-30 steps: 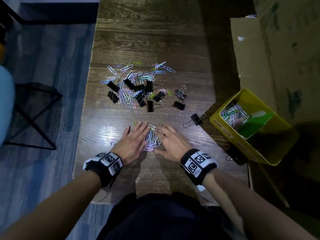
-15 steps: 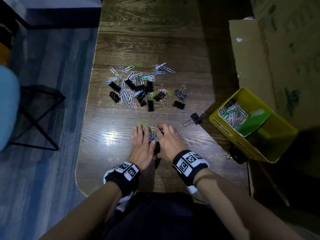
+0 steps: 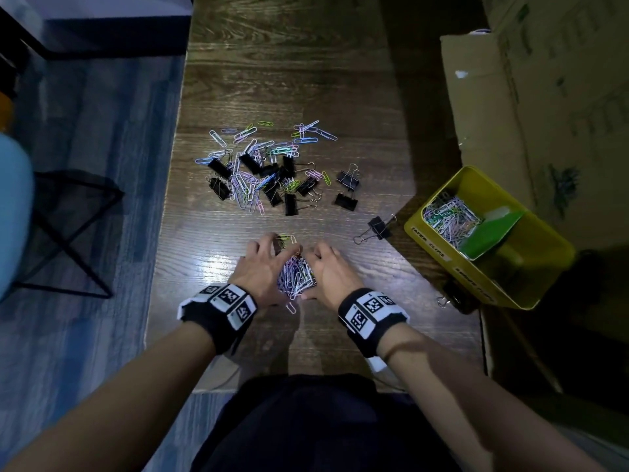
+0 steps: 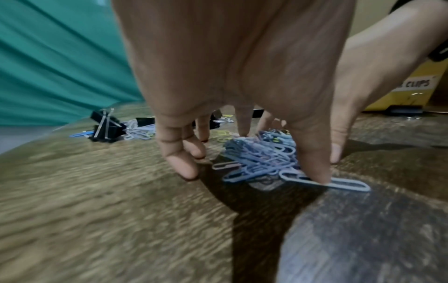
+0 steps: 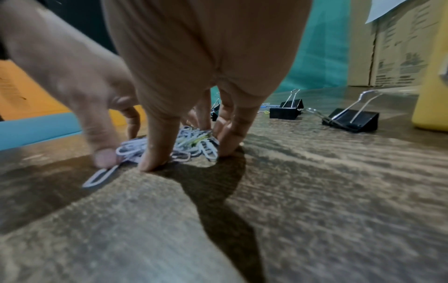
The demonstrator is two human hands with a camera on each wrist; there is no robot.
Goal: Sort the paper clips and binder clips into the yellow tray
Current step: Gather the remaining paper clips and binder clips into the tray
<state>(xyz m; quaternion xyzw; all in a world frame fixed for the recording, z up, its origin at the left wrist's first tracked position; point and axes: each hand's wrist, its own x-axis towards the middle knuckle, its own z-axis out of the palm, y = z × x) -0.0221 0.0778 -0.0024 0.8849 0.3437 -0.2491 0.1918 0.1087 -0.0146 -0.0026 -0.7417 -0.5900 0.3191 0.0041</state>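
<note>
Our left hand [image 3: 258, 270] and right hand [image 3: 326, 274] cup a small heap of paper clips [image 3: 296, 275] on the table [image 3: 289, 73], fingers curled down around it, fingertips [image 4: 315, 172] on the wood. One loose clip [image 4: 339, 183] lies under the left thumb tip. Beyond the heap lies the mixed pile of paper clips and binder clips [image 3: 269, 172]. Right of the heap stands the yellow tray [image 3: 490, 287], with paper clips in its far compartment; a single binder clip [image 3: 376, 228] lies between heap and tray.
</note>
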